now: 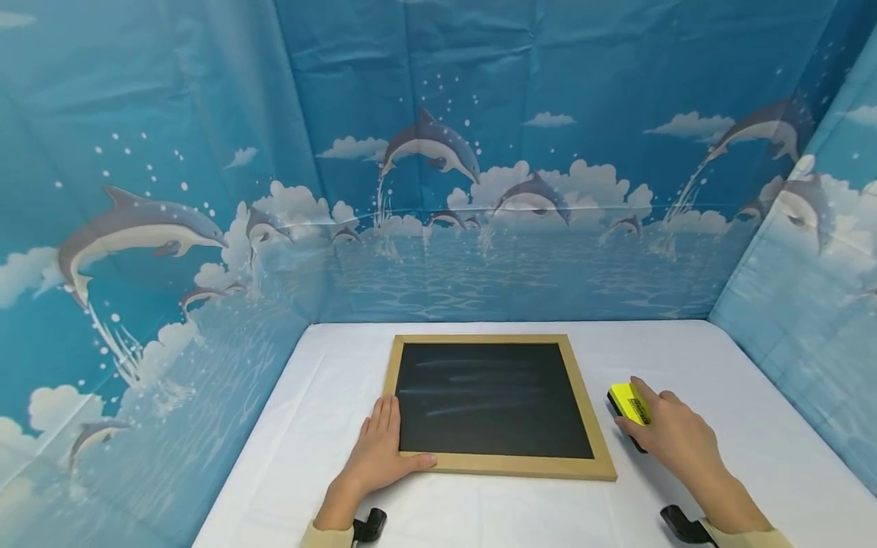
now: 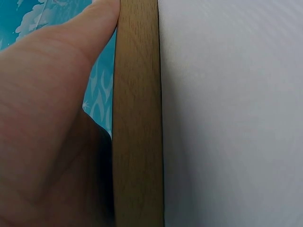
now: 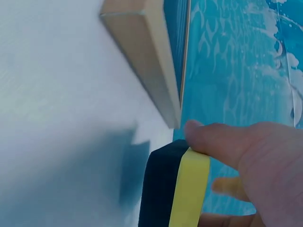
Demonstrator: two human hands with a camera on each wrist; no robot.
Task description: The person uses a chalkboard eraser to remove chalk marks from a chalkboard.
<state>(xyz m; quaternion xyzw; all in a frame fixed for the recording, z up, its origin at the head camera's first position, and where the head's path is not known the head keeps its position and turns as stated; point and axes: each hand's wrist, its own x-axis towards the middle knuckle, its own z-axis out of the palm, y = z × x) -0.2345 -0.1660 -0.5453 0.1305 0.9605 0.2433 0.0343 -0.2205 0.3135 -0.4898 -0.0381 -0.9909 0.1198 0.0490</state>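
A small blackboard (image 1: 493,411) in a wooden frame lies on the white table, with faint chalk streaks across its upper half. My left hand (image 1: 380,449) rests on the frame's lower left corner, fingers along the left side and thumb on the bottom edge. In the left wrist view the frame's edge (image 2: 137,118) runs beside the thumb. To the right of the board, my right hand (image 1: 678,434) grips a yellow and black chalkboard eraser (image 1: 630,403). The right wrist view shows the eraser (image 3: 191,189) pinched by thumb and fingers, its dark side facing the table, a shadow beneath it.
The white-covered table (image 1: 521,514) extends around the board. Blue curtains (image 1: 438,266) printed with dolphins and clouds stand along its left, back and right sides. A black strap piece (image 1: 370,525) sits at the left wrist, another (image 1: 685,525) at the right.
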